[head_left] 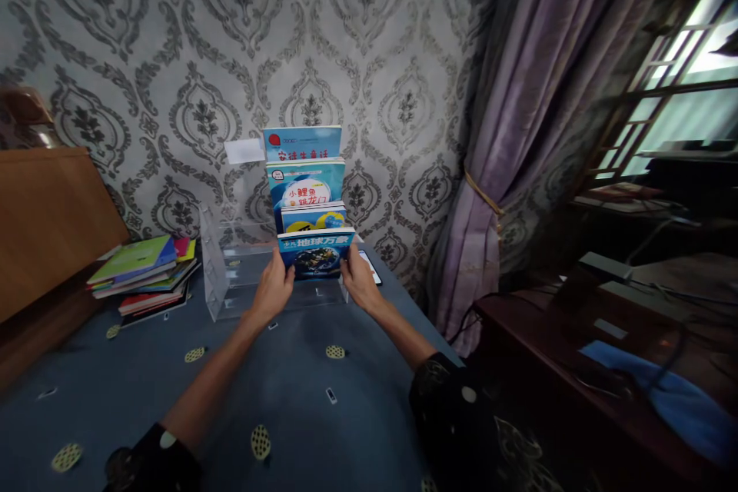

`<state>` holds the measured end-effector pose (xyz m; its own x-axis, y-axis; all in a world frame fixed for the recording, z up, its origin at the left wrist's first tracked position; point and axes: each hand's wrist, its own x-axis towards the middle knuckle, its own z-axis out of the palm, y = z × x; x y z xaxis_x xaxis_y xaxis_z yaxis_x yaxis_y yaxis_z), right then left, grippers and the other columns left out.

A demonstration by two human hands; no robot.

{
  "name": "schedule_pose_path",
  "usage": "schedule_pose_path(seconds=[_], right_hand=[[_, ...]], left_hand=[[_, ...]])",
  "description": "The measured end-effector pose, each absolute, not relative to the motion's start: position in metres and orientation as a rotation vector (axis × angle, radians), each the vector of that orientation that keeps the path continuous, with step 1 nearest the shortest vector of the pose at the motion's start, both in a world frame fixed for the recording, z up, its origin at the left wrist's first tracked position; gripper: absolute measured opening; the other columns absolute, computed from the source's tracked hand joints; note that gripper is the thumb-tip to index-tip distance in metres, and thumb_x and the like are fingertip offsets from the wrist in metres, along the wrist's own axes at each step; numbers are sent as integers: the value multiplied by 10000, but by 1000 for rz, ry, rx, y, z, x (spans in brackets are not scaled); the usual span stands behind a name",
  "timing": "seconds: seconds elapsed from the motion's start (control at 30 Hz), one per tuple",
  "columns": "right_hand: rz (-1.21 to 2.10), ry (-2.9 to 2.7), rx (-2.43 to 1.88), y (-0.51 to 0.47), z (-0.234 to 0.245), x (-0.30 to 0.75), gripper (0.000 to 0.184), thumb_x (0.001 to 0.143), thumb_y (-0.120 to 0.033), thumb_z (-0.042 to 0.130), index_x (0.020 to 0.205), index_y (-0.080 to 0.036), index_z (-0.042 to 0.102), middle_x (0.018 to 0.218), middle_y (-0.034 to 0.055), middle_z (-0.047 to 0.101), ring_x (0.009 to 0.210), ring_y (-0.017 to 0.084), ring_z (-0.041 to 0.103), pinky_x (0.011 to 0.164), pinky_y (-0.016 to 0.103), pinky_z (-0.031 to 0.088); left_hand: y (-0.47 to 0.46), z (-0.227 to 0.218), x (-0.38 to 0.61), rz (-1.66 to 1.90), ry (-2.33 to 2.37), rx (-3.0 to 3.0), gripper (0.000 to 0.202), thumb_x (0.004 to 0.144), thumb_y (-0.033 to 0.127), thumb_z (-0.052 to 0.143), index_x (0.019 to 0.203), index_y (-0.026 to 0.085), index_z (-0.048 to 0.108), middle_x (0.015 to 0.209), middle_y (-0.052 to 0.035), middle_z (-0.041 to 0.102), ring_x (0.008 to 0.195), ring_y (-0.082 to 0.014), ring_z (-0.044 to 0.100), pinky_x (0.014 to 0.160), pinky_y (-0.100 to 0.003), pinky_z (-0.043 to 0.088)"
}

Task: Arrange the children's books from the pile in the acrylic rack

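Observation:
Between my two hands is an upright dark blue book (pixel 316 257) with a globe on its cover. My left hand (pixel 275 282) grips its left edge, and my right hand (pixel 358 275) is closed on its right edge. The book is at the front of a clear acrylic tiered rack (pixel 242 296). Behind it, stepped upward, stand a blue and yellow book (pixel 311 220), a light blue book with a white oval (pixel 307 188) and, highest, another blue book (pixel 303 140). The lower part of the front book overlaps the rack, so I cannot tell whether it rests on it.
A pile of books (pixel 144 269) lies left of the rack, beside a wooden panel (pixel 54 223). A white card (pixel 244 151) sticks up behind the rack. A phone-like object (pixel 370 267) is at the right edge of the blue tablecloth (pixel 300 430). A purple curtain (pixel 478 246) hangs at the right.

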<state>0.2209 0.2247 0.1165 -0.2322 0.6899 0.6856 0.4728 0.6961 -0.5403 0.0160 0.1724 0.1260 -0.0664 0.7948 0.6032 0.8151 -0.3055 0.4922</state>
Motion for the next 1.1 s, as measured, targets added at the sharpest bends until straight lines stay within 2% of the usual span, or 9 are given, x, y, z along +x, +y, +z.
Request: schedule_pose_path(seconds=[0.17,0.33,0.47,0.57,0.77,0.9,1.1], right_hand=[[247,-1818,-957,236,103,225,228,889,-222,371,1088,-176,473,917,86,612,824,230,583,760,349,470],[249,-1812,-934,239,99,230,197,903,-214,391,1076,-202,485,918,64,616,814,217,577,767,342,477],[175,-1820,-985,240,92,229,206,888,-196,404,1049,-184,532,939,87,612,864,239,574,797,373,482],[138,-1794,-1030,241,87,226,266,893,-190,403,1105,-160,561,1002,120,602,943,255,567,851,401,480],[139,-1779,-1091,240,86,221,389,924,-193,378,1274,-139,539,1033,121,574,962,252,564,862,397,484],[140,-1775,-1113,238,87,218,381,925,-183,366,1236,-166,585,971,90,543,903,239,554,827,372,484],[168,-1707,-1094,240,84,214,405,925,-184,358,1247,-126,598,953,99,534,899,247,555,827,375,481]], left_hand=[[177,122,24,-1322,-1810,-2154,281,953,200,429,1229,152,432,1051,-126,657,966,-258,653,822,-362,507],[176,120,28,-1304,-1865,-2167,327,975,228,416,1293,169,374,929,-81,664,855,-239,667,754,-342,503],[175,118,30,-1152,-1935,-2052,247,960,221,448,1199,162,437,1029,-121,655,955,-261,659,786,-346,503],[174,119,30,-1040,-2027,-1959,198,964,247,458,1142,160,452,1101,-149,643,1027,-285,648,783,-340,500],[171,120,33,-937,-2132,-1930,210,990,234,403,1175,149,453,1134,-174,646,994,-285,674,744,-322,490],[170,121,36,-852,-2158,-1934,215,1002,243,394,1173,137,469,1142,-179,644,960,-288,683,722,-327,486],[172,123,35,-674,-2248,-1930,201,1026,264,360,1119,150,498,1097,-152,684,947,-280,693,707,-317,467]])
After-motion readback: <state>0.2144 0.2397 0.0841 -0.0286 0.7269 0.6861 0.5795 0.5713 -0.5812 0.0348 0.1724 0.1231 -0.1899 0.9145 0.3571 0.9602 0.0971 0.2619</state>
